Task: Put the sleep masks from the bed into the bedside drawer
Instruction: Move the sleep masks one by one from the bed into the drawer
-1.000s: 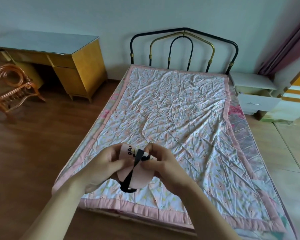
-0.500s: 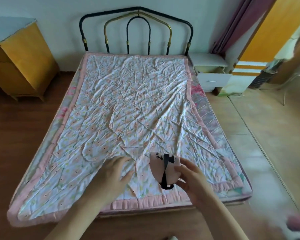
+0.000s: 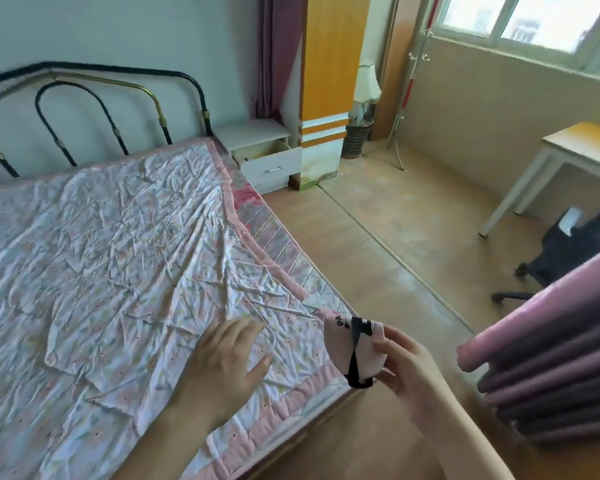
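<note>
Holding a folded pink sleep mask [image 3: 355, 348] off the bed [image 3: 125, 258], the right hand [image 3: 404, 367] is pinching it, black strap dangling, over the foot corner. The left hand [image 3: 224, 367] is hovering flat and relaxed above the quilt, gripping nothing. The bedside drawer [image 3: 269, 162] is standing ajar well away by the headboard, so the carry and drop are, I'd judge, still to come.

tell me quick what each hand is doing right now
Left hand: open, fingers spread over the bed cover, holding nothing.
Right hand: pinching the folded pink sleep mask.
</note>
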